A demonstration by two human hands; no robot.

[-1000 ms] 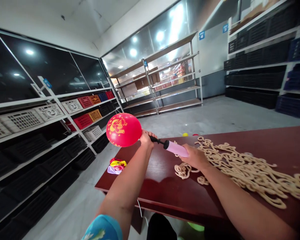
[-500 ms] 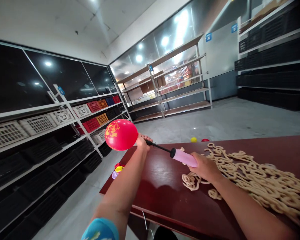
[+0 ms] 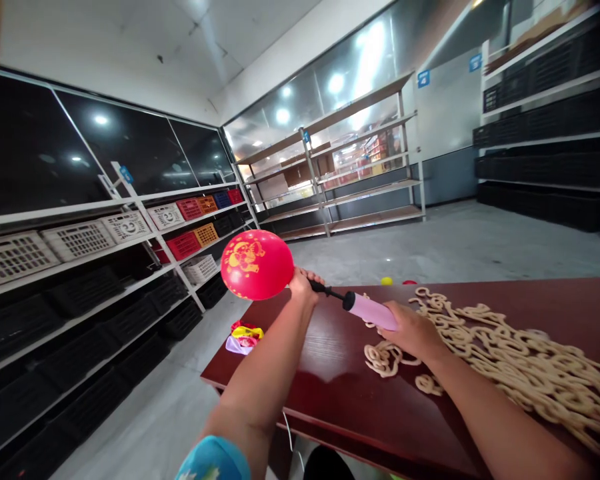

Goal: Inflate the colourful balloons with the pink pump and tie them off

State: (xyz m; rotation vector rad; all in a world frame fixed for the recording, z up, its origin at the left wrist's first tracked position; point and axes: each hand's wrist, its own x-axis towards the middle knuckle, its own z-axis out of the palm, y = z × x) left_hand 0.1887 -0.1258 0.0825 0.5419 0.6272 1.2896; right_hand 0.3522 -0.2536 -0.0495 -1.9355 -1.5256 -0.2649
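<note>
A red balloon [image 3: 257, 265] with a yellow printed figure hangs in the air over the table's left end, swollen with air. My left hand [image 3: 306, 285] is closed round its neck, where the black nozzle end of a hand balloon pump [image 3: 373, 311] meets it; the join itself is hidden by my fingers. My right hand [image 3: 414, 331] grips the pump's pink barrel from the right. Black rod shows between the nozzle end and the barrel. Limp red, yellow and lilac balloons [image 3: 244, 337] lie on the table beyond my left forearm.
Tangled beige cords [image 3: 510, 353] spread over the right side of the dark red table [image 3: 330, 393]. A yellow balloon [image 3: 387, 281] and a red one [image 3: 409, 282] show past its far edge. Shelves with crates [image 3: 77, 245] line the left; more racks [image 3: 365, 217] stand behind.
My left hand has moved right, closer to my right hand, so less black rod shows between them. The balloon has shifted right with it and looks slightly larger.
</note>
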